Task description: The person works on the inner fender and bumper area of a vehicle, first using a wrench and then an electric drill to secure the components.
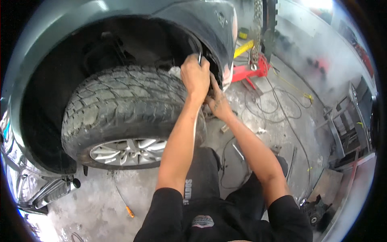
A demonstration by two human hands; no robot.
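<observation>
My left hand (195,78) is closed in a fist at the front edge of the wheel arch, above the tyre. A thin shiny metal rod (200,59) sticks up out of its fingers; its lower part is hidden in the grip. My right hand (219,101) is just below and to the right, with fingers reaching up to the dark lower edge behind the grey fender (209,24). What those fingers grip is hidden. The treaded tyre (121,90) with its silver alloy rim (131,152) is turned outward beside my left forearm.
A red metal stand (252,71) with a hanging chain (256,36) stands beyond the fender. Dark cables (282,113) run over the concrete floor at right. An orange-handled screwdriver (129,211) lies below the wheel. Metal frames (348,121) lean by the right wall.
</observation>
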